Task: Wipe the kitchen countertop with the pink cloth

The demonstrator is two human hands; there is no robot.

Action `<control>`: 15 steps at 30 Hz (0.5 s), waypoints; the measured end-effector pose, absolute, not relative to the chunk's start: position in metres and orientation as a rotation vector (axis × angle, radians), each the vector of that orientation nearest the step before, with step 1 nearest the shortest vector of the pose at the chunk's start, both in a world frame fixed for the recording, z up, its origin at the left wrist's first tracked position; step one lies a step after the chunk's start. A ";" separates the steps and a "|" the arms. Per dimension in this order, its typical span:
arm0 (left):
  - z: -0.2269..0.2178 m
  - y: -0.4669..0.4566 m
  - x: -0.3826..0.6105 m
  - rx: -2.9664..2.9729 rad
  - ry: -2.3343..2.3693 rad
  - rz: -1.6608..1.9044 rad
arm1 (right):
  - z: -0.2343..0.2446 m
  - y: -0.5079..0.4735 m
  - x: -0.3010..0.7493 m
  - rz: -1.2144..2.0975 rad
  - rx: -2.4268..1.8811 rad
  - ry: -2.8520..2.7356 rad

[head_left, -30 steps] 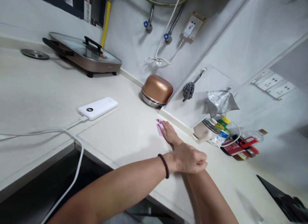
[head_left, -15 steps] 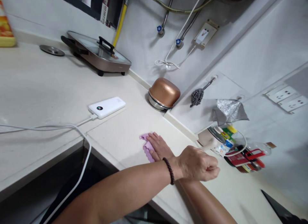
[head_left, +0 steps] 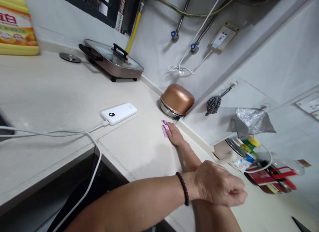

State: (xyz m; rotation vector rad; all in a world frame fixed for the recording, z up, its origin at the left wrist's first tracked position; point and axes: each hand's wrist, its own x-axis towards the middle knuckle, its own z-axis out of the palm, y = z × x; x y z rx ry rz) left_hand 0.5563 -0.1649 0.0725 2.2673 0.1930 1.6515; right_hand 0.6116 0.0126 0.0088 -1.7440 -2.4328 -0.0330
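A small pink cloth lies on the white countertop, partly hidden beneath my right hand. That hand presses the cloth down and holds it, fingers reaching forward, close to the front of an upturned copper-coloured pot. The pot rests over a steel bowl in the corner. My left hand is closed in a fist above my right forearm, and nothing shows in it. A dark bead bracelet circles the left wrist. My forearms cross.
A white power bank with a cable lies on the counter, left of the cloth. Behind it stands an electric pan with a glass lid. A scrubber hangs on the wall. A lidded pot and bottles stand right.
My right hand has slid the pink cloth across the counter toward the copper-coloured pot. My left fist has shifted slightly right and down in view. More of the yellow jug shows at left.
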 end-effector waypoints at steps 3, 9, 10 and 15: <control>0.078 -0.163 0.552 2.260 0.187 1.668 | 0.010 0.037 0.597 -0.036 -1.862 -2.367; 0.090 -0.156 0.540 2.210 0.252 1.649 | 0.009 0.013 0.539 0.018 -1.532 -2.585; 0.091 -0.155 0.538 2.195 0.254 1.652 | 0.010 -0.001 0.526 0.031 -1.435 -2.650; 0.096 -0.157 0.530 2.151 0.242 1.652 | 0.021 -0.076 0.473 0.153 -0.982 -2.966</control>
